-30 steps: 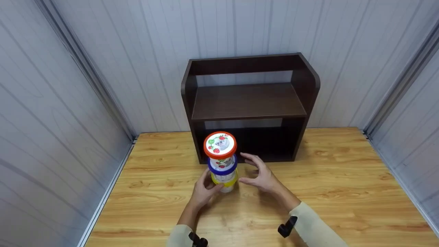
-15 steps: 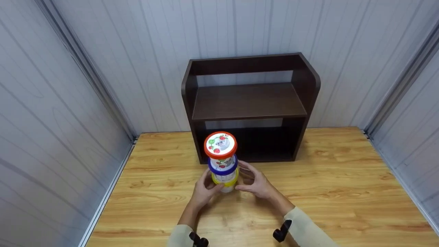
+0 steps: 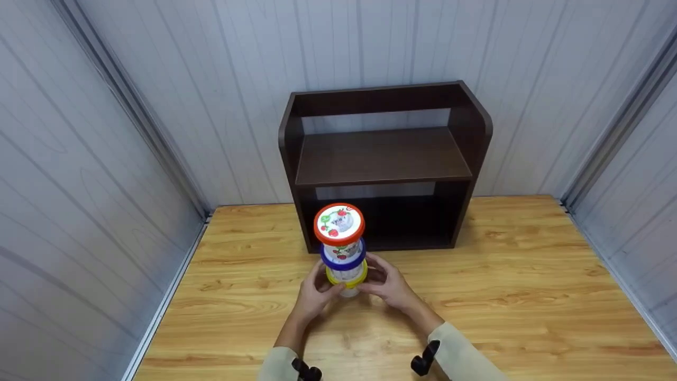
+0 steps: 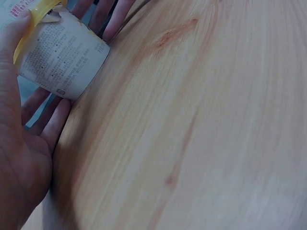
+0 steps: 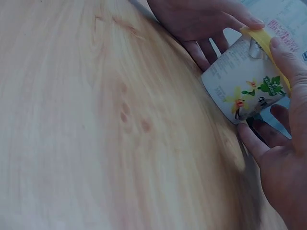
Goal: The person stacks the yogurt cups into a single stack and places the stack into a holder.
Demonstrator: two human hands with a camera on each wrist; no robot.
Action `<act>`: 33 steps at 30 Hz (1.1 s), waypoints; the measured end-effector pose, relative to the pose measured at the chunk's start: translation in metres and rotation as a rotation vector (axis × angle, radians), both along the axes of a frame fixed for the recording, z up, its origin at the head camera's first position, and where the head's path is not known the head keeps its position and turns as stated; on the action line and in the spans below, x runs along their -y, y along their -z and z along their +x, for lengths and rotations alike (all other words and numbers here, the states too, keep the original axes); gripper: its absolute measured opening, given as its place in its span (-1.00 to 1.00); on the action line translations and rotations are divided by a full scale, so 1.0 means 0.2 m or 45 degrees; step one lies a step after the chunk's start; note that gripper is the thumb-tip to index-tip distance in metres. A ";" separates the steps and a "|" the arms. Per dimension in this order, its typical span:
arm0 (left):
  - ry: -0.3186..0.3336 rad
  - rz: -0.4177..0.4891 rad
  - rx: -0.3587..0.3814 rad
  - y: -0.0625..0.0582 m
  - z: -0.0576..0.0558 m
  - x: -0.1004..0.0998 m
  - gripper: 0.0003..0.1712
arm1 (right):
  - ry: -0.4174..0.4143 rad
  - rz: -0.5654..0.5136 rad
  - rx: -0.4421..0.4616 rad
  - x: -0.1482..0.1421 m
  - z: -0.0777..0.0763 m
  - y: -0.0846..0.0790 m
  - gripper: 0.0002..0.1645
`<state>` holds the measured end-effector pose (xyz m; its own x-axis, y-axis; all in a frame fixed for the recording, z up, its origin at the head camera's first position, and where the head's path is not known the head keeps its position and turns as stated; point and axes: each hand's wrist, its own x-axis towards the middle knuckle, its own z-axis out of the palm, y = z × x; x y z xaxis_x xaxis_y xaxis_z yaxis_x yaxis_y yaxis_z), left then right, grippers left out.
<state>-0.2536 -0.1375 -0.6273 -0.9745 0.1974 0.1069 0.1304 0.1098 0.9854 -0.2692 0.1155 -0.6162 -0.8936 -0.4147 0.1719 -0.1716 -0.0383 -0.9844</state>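
Observation:
Three white tubs stand stacked upright on the table in the head view. A red-lidded tub (image 3: 339, 224) with strawberry pictures is on top, a blue-lidded tub (image 3: 345, 265) in the middle, and a yellow-lidded tub (image 3: 348, 292) at the bottom. My left hand (image 3: 312, 297) holds the bottom tub from the left, its thumb at the yellow rim. From the right, my right hand (image 3: 392, 288) grips the same tub, thumb also by the rim. In both wrist views the tub's printed wall (image 4: 64, 52) shows between the hands, its base close to the tabletop; fingers curve behind it.
Just behind the stack stands a dark brown two-level shelf (image 3: 383, 156) against the back wall. The wood-grain table (image 3: 518, 286) reaches to light panel walls (image 3: 95, 211) on both sides.
My right hand has come in from the right and closed its fingers around the bottom tub. The left hand and the stack have stayed in place.

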 end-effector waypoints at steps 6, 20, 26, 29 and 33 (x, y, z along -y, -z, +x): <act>-0.001 0.004 0.000 0.00 0.00 0.00 0.03 | 0.034 -0.033 0.003 0.02 0.01 0.01 -0.03; -0.002 0.004 0.000 -0.01 0.01 0.00 0.02 | 0.058 -0.001 -0.032 0.03 0.01 -0.01 -0.08; 0.023 0.000 -0.008 -0.01 0.01 0.00 0.01 | 0.071 0.003 -0.010 0.03 0.01 -0.01 -0.06; 0.044 -0.017 -0.062 -0.01 0.01 0.01 0.02 | 0.061 -0.008 0.010 0.03 0.00 0.00 -0.05; 0.040 -0.073 -0.146 0.00 0.01 0.03 0.02 | 0.058 -0.012 0.019 0.03 0.00 0.00 -0.06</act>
